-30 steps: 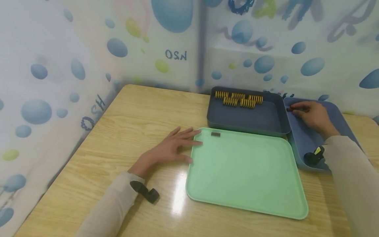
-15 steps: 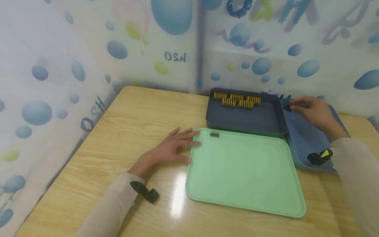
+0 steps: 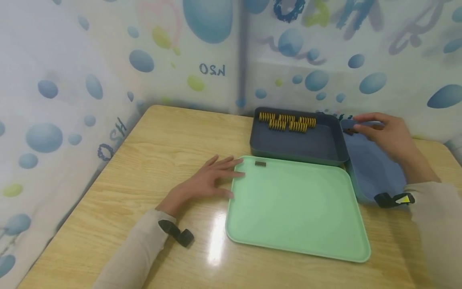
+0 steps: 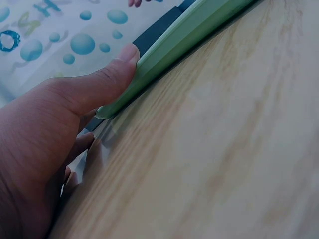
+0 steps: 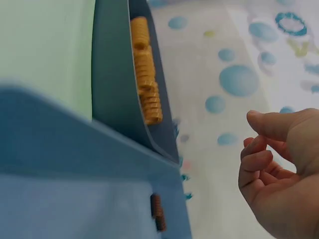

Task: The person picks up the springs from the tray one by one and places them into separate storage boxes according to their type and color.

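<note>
My left hand (image 3: 207, 180) rests at the left rim of the green tray (image 3: 296, 212), fingers spread and straight; the left wrist view shows the thumb (image 4: 107, 82) against the tray's side. A small brown spring (image 3: 260, 164) lies near that tray's far left corner. My right hand (image 3: 390, 134) is raised over the far end of the blue tray (image 3: 375, 168). Two brown springs (image 5: 156, 205) lie end to end at that tray's far wall. In the right wrist view, the right hand (image 5: 284, 169) has loosely bent fingers and holds nothing.
A dark grey tray (image 3: 317, 146) stands behind the green one, with several yellow springs (image 3: 277, 125) in two rows at its back left. Its right side meets the blue tray. Behind the wooden table (image 3: 180, 136) rises a patterned wall (image 3: 216, 92).
My right hand has let go of a brown spring in the blue tray and lifted slightly away from it. The left hand keeps its place; the head view has shifted slightly.
</note>
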Motion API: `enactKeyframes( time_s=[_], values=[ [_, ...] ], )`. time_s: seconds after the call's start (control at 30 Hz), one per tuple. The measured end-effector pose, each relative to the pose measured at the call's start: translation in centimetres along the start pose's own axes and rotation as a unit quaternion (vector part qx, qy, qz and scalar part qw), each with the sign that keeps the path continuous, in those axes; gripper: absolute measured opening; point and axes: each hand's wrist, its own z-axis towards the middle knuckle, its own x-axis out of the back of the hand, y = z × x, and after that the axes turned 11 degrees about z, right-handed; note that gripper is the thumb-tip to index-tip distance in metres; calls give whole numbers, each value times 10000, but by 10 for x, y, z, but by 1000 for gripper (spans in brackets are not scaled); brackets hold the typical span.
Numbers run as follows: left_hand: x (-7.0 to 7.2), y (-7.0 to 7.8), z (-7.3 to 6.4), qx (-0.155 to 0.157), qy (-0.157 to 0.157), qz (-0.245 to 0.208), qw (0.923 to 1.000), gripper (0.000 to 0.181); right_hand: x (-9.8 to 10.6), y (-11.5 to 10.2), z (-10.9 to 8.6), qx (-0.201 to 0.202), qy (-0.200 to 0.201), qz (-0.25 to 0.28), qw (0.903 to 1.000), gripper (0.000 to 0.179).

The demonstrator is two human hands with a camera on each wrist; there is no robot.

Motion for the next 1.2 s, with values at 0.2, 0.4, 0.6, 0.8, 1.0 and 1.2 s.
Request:
enactKeyframes(
  time_s=[0.2, 0.4, 0.6, 0.8, 1.0, 1.2],
  values=[
    [0, -2, -1, 46, -20, -46, 10000, 63, -18, -16, -12, 245, -133, -136, 9995, 41],
    [-1, -2, 0, -8, 20, 4, 10000, 63, -44, -26, -19, 623, -338, -107, 9974, 37],
    [-1, -1, 2, -65, 25, 7, 10000, 63, -63, -31, -25, 717, -483, -206, 9960, 35],
    [0, 0, 2, -59, 14, 31, 10000, 63, -79, -35, -29, 921, -622, -148, 9937, 32],
    [1, 0, 2, -69, 35, 23, 10000, 63, -100, -40, -31, 1055, -948, 99, 9898, 28],
    [1, 0, 1, -73, 36, 17, 10000, 63, -122, -47, -33, 1331, -1296, 728, 9799, 29]
  ],
)
